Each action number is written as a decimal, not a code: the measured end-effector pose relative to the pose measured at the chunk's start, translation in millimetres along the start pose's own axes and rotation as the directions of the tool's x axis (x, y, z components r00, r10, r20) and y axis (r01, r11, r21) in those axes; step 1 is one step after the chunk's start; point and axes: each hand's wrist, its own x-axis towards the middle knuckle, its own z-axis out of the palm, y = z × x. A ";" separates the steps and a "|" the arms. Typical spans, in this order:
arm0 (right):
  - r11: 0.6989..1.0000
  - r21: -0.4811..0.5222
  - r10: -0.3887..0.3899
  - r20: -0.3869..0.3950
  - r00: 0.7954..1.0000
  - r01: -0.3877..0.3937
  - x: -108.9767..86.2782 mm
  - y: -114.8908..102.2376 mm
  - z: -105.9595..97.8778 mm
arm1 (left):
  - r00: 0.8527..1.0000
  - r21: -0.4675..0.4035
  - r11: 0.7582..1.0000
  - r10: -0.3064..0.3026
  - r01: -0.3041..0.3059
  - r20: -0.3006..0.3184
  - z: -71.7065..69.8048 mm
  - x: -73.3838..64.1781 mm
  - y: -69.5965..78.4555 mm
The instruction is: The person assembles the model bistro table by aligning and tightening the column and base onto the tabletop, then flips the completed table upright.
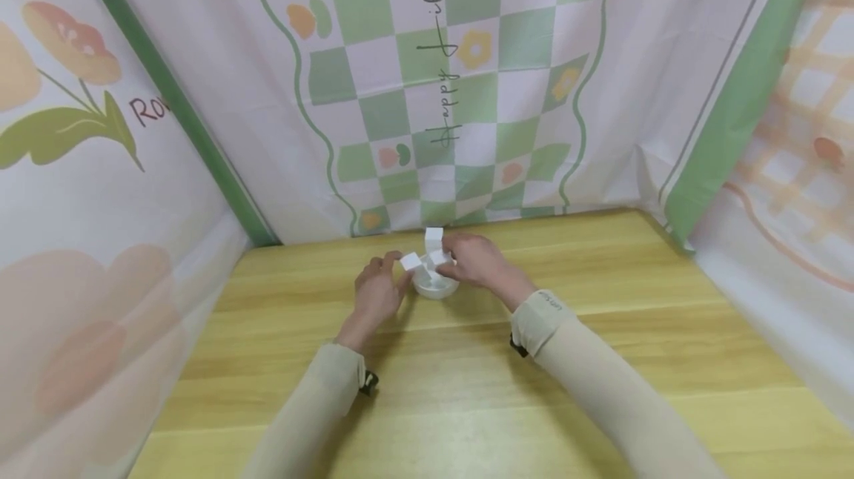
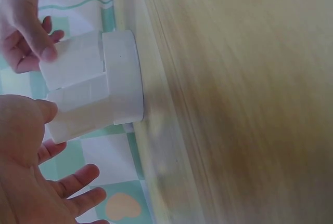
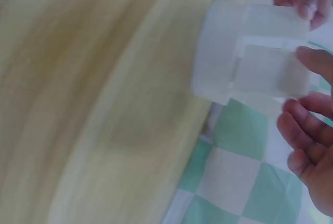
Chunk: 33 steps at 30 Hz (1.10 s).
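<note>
A low, round white dish (image 1: 435, 291) rests on the table with white rectangular blocks standing in it, tops leaning outward. On the left, my left hand (image 1: 376, 292) pinches the upper end of one block (image 1: 411, 262) between thumb and finger; its other fingers spread loosely in the left wrist view. From the other side, my right hand (image 1: 479, 260) pinches a second block (image 3: 265, 70) near its top, thumb on one face and fingertips behind. A third block (image 1: 434, 238) rises at the back, close to the right fingers. The blocks' lower ends are partly hidden by the dish's wall (image 2: 124, 78).
The wooden table (image 1: 427, 397) stretches in front of the dish and to both sides. Just behind stands a green-and-white checked cloth (image 1: 380, 71) with printed lettering. Further patterned cloths (image 1: 80, 197) hang at the left and right of the table.
</note>
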 end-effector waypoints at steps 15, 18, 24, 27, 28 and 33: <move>0.995 -0.095 0.032 0.004 0.999 -0.032 -1.0 1.2 4.5 | 1.000 0.001 1.000 -0.003 0.003 0.014 -0.2 0.9 2.0; 0.994 -0.102 0.055 0.057 0.997 -0.049 -1.0 2.4 2.1 | 1.000 -0.006 1.000 -0.015 0.015 0.024 -1.0 1.4 2.3; 0.978 -0.068 0.202 0.095 0.975 -0.196 -0.7 5.4 -1.6 | 0.998 -0.018 0.999 -0.039 0.040 0.042 -1.1 1.8 2.3; 0.965 -0.066 0.260 0.100 0.960 -0.255 0.6 6.9 -2.9 | 0.999 -0.011 1.000 -0.026 0.026 0.031 -1.3 1.8 2.8; 0.966 -0.058 0.256 0.101 0.961 -0.251 1.2 7.4 -3.3 | 1.000 -0.007 1.000 -0.019 0.019 0.022 -1.3 1.6 2.8; 0.980 0.044 0.191 0.090 0.977 -0.196 1.4 8.9 -2.0 | 1.000 0.004 1.000 -0.011 0.011 0.017 -0.3 1.1 2.5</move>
